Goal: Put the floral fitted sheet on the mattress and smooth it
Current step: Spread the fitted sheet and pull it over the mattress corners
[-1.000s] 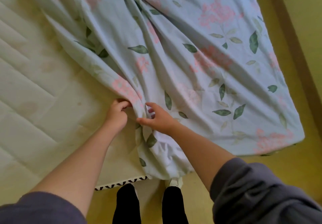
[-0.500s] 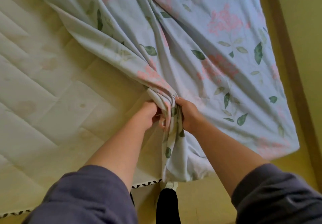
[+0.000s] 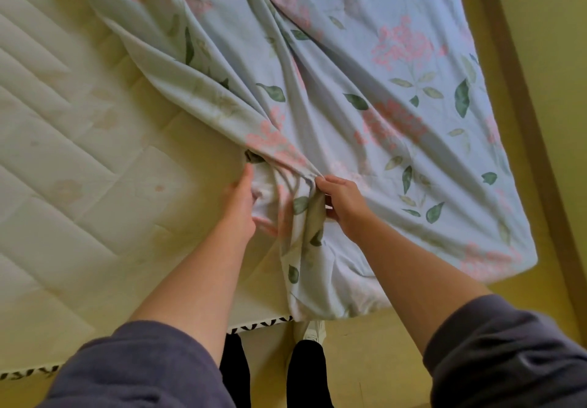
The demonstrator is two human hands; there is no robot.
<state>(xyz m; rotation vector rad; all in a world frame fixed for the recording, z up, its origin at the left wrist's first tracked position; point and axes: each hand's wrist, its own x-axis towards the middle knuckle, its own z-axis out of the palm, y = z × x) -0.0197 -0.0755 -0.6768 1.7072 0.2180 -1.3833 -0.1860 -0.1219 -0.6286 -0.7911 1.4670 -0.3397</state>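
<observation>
The floral fitted sheet (image 3: pixel 365 96), pale blue with pink flowers and green leaves, covers the right part of the quilted white mattress (image 3: pixel 73 153) and hangs over its near edge. Its left edge is bunched into a ridge near the middle. My left hand (image 3: pixel 239 204) grips the gathered white underside of that bunch. My right hand (image 3: pixel 341 201) pinches the fold just to the right. Strong creases radiate from my hands across the sheet. The left half of the mattress is bare, with faint stains.
Yellow-green floor (image 3: pixel 374 360) lies below and to the right of the bed. A brown strip (image 3: pixel 521 96) runs along the floor at the right. My legs in dark trousers (image 3: pixel 305 372) stand against the mattress's near edge, which has a black-and-white trim (image 3: pixel 257 323).
My hands have spread slightly apart on the gathered sheet edge, opening the bunch and showing its white underside. The view has shifted a little toward the bed.
</observation>
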